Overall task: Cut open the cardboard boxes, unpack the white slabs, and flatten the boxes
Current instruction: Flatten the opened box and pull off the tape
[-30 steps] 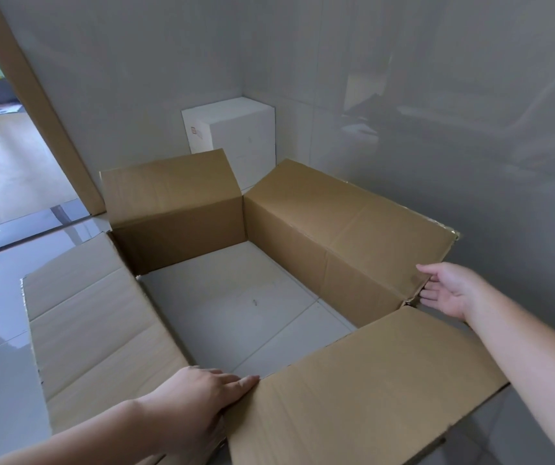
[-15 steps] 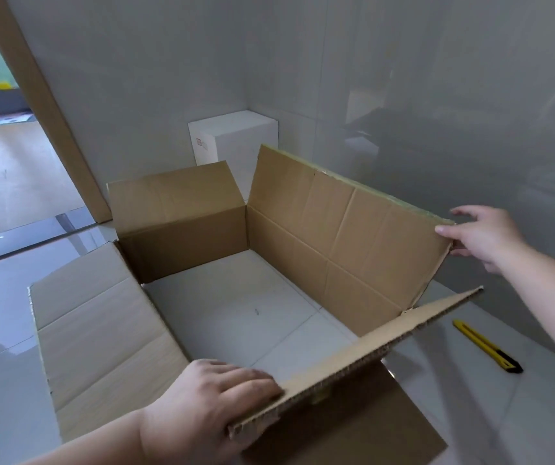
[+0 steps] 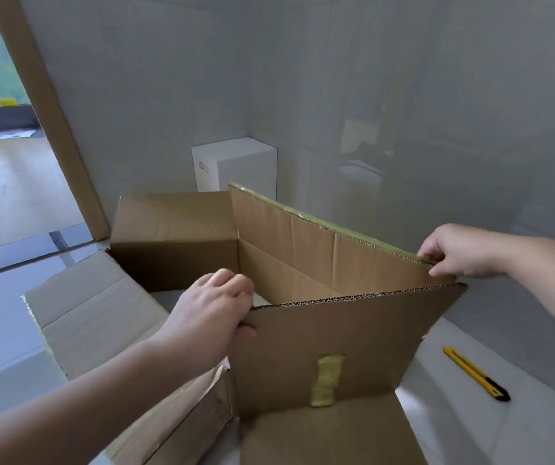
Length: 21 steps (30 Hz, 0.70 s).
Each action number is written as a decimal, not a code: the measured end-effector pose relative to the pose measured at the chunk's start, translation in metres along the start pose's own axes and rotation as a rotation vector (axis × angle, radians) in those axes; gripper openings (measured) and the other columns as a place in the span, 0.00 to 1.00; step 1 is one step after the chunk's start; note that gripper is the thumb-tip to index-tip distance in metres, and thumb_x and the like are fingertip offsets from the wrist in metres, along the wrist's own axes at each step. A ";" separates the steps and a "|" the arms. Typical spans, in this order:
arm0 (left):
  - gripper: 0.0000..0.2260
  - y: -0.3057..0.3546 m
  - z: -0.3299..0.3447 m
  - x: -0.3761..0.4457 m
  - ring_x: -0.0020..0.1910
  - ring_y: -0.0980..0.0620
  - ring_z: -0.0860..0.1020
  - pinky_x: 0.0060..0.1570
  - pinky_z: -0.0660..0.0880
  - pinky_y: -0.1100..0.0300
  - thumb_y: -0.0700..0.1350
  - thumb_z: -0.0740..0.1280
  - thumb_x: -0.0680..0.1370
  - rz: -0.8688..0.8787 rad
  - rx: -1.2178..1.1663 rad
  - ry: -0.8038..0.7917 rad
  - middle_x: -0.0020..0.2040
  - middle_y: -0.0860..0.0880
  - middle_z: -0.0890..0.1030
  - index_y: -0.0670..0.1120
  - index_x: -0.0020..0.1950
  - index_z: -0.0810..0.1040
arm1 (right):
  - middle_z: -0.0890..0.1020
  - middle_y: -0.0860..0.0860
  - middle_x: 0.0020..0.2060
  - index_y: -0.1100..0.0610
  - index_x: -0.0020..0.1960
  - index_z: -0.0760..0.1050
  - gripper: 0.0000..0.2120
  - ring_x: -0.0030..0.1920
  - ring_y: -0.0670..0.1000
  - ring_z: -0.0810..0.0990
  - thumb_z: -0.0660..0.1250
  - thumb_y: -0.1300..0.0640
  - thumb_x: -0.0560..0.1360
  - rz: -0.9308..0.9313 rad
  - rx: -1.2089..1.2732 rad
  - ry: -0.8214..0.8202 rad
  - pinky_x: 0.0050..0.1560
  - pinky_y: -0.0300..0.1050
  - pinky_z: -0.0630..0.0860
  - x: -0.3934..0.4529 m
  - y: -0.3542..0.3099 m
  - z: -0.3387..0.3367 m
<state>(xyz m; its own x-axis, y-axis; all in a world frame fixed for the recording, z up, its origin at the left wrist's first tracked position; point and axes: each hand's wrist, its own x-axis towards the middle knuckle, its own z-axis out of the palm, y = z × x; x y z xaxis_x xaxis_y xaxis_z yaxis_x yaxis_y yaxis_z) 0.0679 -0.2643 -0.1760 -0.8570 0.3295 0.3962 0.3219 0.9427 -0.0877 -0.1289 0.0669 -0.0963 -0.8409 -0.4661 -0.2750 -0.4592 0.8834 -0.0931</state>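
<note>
I see a yellow knife (image 3: 476, 373) lying on the pale floor (image 3: 504, 330) to my right, well apart from both hands. A white slab (image 3: 236, 166) stands in the corner against the glossy wall (image 3: 403, 95), just behind the box (image 3: 319, 347). A brown door frame (image 3: 51, 112) leans past on the left. The box sits on the floor in front of me, open, brown and corrugated, with a strip of yellowed tape on its near panel and one flap spread flat to the left. My left hand (image 3: 212, 313) grips the near panel's top edge, fingers curled over it. My right hand (image 3: 454, 251) pinches the far panel's top edge near its corner.
</note>
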 end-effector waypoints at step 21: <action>0.07 -0.014 0.042 0.071 0.67 0.42 0.69 0.69 0.60 0.48 0.42 0.70 0.72 -0.095 0.172 0.016 0.66 0.42 0.72 0.44 0.49 0.78 | 0.79 0.50 0.42 0.56 0.48 0.75 0.22 0.45 0.53 0.77 0.78 0.44 0.63 0.037 0.101 0.182 0.39 0.43 0.71 0.022 -0.108 0.053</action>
<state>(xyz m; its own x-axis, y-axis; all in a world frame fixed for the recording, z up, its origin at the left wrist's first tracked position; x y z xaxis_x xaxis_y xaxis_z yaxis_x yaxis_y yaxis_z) -0.0147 -0.2516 -0.1854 -0.8731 0.2393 0.4247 0.1655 0.9650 -0.2034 -0.0832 -0.0360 -0.1429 -0.8988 -0.4261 -0.1030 -0.4038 0.8962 -0.1840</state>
